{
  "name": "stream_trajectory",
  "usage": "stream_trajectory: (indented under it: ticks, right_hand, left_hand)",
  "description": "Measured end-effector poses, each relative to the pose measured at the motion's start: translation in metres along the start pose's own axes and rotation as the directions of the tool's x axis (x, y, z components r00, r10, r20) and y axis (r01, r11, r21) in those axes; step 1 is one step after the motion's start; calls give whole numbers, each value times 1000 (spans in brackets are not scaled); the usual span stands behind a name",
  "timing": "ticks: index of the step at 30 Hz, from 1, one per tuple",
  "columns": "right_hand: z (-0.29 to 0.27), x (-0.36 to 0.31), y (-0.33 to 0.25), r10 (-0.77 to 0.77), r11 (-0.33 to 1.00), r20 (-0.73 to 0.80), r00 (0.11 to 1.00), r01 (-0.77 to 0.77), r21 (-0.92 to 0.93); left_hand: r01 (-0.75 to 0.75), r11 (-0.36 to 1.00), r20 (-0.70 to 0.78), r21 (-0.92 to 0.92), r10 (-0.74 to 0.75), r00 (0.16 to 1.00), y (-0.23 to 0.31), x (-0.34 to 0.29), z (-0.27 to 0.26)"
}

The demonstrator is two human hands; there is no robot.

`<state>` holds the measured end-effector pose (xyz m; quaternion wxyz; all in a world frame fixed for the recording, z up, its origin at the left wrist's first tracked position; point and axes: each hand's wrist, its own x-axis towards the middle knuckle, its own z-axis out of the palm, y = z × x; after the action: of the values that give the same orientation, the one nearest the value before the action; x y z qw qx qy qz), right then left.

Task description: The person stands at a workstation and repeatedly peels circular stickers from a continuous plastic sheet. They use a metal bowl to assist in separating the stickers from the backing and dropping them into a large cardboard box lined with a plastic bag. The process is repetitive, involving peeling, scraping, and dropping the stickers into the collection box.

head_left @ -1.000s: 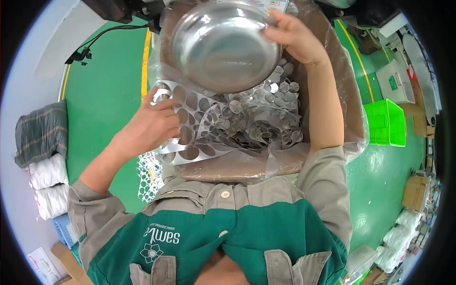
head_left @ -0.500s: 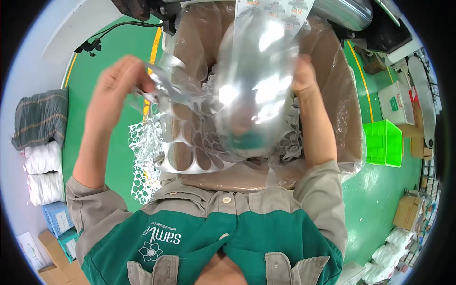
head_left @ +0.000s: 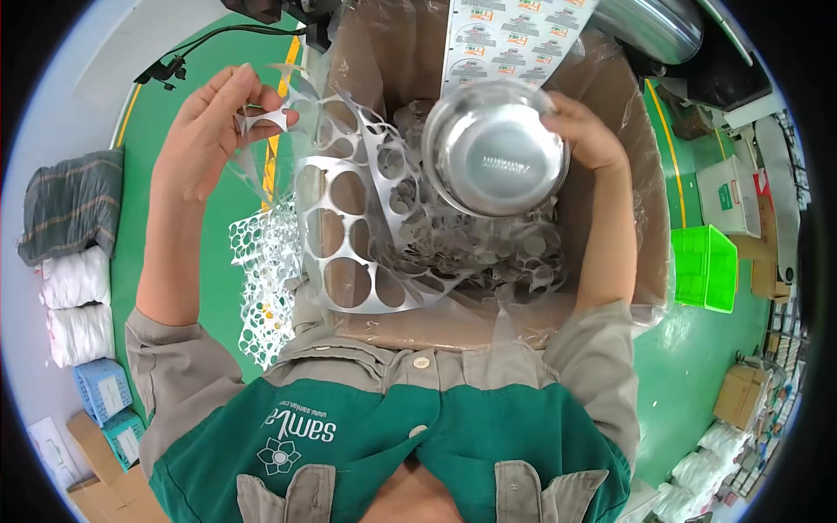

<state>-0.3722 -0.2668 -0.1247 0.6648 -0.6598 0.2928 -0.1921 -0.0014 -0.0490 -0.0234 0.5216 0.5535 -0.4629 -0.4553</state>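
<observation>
Punched foil web, draped over the left wall of the largest item, a brown carton; its thinness likely explains the sag. Clear liner, folded over the carton's rim, presumably to keep loose metal off the cardboard. Printed sheet, pale, hanging at the far side, lower end behind the bowl. Steel bowl, one, above the carton's contents, pinched at its right rim by my right hand, a hold that leaves the middle uncovered. My left hand, fingers closed narrowly on a strip of web, raised beyond the carton's left edge, seemingly to keep that strip clear. Round metal discs, many, heaped below the bowl, partly blurred.
</observation>
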Motion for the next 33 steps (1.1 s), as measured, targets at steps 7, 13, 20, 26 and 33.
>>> stream_trajectory:
  ticks: [7, 13, 20, 26, 33]
  right_hand:
    - [42, 28, 72, 238, 907, 243, 940, -305, 290]
    - [8, 13, 197, 530, 332, -147, 835, -364, -870]
    - [42, 19, 3, 383, 811, 283, 879, -173, -558]
    - [-9, 3, 68, -197, 504, -348, 916, 399, 766]
    - [-12, -10, 247, 560, 266, -277, 781, -485, -833]
  left_hand:
    - [-287, 935, -49, -211, 283, 958, 41, -23, -10]
    - [-226, 928, -222, -295, 164, 961, 17, -27, -47]
    - [-32, 999, -81, 38, 35, 996, -36, 5, -7]
    - [-13, 1000, -101, -7, 12, 995, -30, 3, -5]
    - [-19, 999, -49, -31, 17, 999, -23, 11, -1]
